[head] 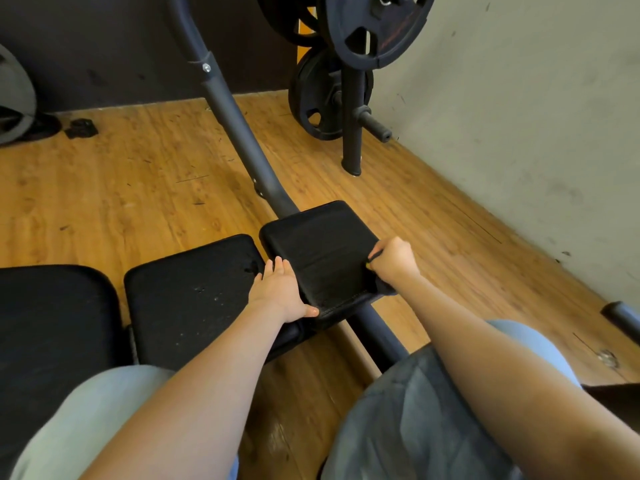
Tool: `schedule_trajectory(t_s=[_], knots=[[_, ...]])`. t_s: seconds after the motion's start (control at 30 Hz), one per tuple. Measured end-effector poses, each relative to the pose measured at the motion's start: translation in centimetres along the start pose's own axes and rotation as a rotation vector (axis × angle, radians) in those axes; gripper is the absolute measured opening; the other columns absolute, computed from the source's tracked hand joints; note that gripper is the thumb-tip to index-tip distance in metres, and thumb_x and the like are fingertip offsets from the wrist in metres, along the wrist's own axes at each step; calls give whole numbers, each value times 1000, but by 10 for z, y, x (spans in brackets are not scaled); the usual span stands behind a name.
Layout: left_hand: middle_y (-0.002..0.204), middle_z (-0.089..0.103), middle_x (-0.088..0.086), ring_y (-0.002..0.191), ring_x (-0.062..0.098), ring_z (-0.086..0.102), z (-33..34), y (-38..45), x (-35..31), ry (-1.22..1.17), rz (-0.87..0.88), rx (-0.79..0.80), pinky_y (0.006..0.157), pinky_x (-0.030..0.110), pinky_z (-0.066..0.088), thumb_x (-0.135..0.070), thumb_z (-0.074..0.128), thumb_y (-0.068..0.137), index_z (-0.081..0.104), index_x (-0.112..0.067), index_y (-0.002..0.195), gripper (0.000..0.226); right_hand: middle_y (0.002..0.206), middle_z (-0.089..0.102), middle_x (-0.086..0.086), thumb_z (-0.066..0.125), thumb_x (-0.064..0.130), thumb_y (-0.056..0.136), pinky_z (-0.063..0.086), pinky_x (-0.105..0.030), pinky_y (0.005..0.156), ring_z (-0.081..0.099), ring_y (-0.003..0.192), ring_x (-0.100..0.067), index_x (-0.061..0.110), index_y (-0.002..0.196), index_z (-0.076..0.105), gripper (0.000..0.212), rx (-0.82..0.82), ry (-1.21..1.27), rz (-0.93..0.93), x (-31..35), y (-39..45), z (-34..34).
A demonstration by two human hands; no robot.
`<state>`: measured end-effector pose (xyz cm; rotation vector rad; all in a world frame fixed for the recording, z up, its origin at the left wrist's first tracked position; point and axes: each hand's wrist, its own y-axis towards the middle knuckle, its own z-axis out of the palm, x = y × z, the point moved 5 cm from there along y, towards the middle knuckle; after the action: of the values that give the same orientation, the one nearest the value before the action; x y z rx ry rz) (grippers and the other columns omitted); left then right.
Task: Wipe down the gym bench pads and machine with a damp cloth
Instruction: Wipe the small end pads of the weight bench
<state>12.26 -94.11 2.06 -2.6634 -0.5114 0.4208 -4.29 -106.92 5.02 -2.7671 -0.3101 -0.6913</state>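
On pad, right hand grips cloth

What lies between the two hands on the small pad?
Head view: only bare black pad surface lies between the left hand and the right hand, which grips a dark cloth.

Black bench pads: three, set side by side. Hands: two, a left hand and a right hand. Weight plates on the rack at the floor's far corner: three (a partial disc shows at the left edge).
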Motion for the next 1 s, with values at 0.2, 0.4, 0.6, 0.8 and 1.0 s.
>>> schedule_trajectory(t_s=[0.2,0.4,0.6,0.8,1.0], knots=[[159,-8,15,146,28,-6,1,1,-1,3,-1,-3,119,43,9,-56,66,80,-8,-2,149,115,92,64,-2,67,11,82,48,-24,69,61,84,-15,18,79,62,9,162,-11,-260,48,-33,31],[159,-8,13,146,28,-6,1,1,0,-5,2,-5,119,43,9,-57,65,79,-8,-3,150,115,90,65,-7,58,9,86,54,-33,75,63,85,-21,6,91,67,11,130,-164,-109,23,-16,19],[159,-7,13,146,28,-5,2,3,1,12,0,-10,119,43,10,-58,65,79,-7,-3,150,115,83,62,-12,51,6,87,46,-31,58,57,72,-25,2,91,66,16,-27,-125,81,-8,1,-10],[159,-6,16,146,28,-7,-2,4,2,-24,-44,-43,118,40,11,-57,73,72,-8,1,149,125,101,64,-1,68,15,82,48,-22,81,60,92,-13,13,95,68,13,335,-112,-373,63,-46,50],[159,-4,16,146,29,-4,-1,8,3,14,-28,-15,118,41,9,-62,69,73,-7,1,149,124,89,64,-9,59,2,83,55,-35,73,62,79,-24,10,82,63,10,-2,-48,-48,28,8,23]])
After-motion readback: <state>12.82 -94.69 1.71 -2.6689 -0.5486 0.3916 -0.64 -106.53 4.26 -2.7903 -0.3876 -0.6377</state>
